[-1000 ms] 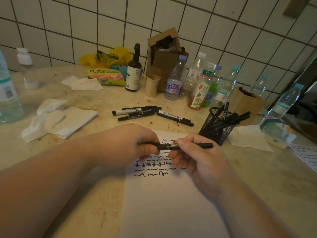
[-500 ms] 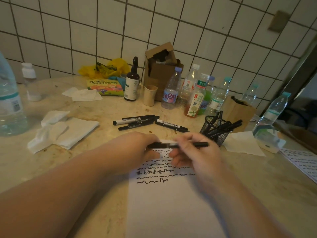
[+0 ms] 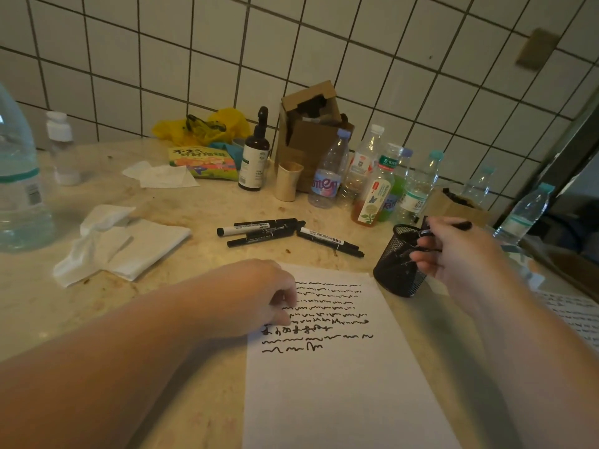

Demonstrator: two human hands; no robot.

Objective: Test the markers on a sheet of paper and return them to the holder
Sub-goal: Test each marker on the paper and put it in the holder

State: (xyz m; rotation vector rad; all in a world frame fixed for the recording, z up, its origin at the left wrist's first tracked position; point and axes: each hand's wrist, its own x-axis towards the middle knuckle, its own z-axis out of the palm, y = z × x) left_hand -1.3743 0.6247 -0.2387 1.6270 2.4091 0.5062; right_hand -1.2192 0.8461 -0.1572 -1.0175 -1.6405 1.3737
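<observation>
Right hand (image 3: 453, 254) hides most of the marker (image 3: 462, 225) it's gripping above the mesh holder (image 3: 393, 270), far right; it lies roughly level, end pointing right. Left hand (image 3: 259, 296), loosely curled and holding nothing, rests on the paper (image 3: 340, 384).

5 loose markers (image 3: 259, 229), 1 mesh holder (image 3: 397, 267), 1 paper sheet (image 3: 340, 384)

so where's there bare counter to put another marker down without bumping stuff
Bare counter lies between the tissues, the loose markers and the brown bottle. A narrower strip runs between those markers and the paper. It is crowded along the bottles and around the mesh holder, where the right hand is.
</observation>
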